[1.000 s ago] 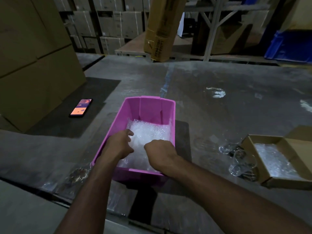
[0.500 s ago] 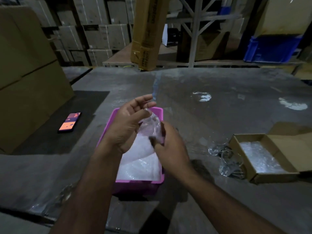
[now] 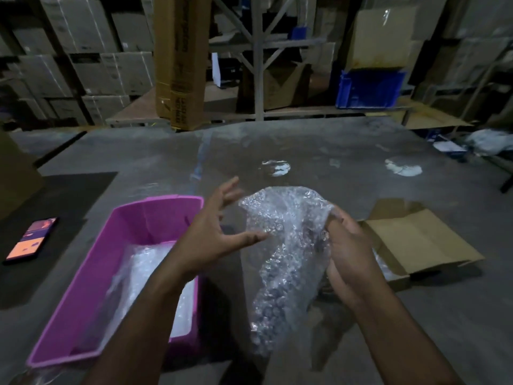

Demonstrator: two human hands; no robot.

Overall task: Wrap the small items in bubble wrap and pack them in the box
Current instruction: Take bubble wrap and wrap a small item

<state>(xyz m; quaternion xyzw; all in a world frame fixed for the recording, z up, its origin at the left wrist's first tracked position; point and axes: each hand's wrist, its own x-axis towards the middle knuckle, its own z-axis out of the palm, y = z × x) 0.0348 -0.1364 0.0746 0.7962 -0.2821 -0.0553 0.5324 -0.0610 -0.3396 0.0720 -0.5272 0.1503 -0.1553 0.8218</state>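
A clear sheet of bubble wrap (image 3: 280,245) hangs in the air between my hands, above the grey table. My right hand (image 3: 348,251) grips its right edge, fingers curled into the sheet. My left hand (image 3: 216,229) is spread with straight fingers; its thumb tip touches the sheet's left side. Lower left stands a pink plastic bin (image 3: 91,276) with more bubble wrap (image 3: 155,276) lying inside. An open cardboard box (image 3: 416,240) sits on the right, partly hidden behind my right hand. The small items are hidden behind the sheet and my hand.
A phone (image 3: 30,240) with a lit screen lies on a dark mat at the left. A tall cardboard carton (image 3: 180,59) leans at the table's far edge. Shelving, stacked cartons and a blue crate (image 3: 369,88) stand behind. White smears mark the table (image 3: 277,168).
Both hands lifted out of the pink bin with a sheet of bubble wrap and moved right. The sheet now hangs unfolded; my left hand has opened.
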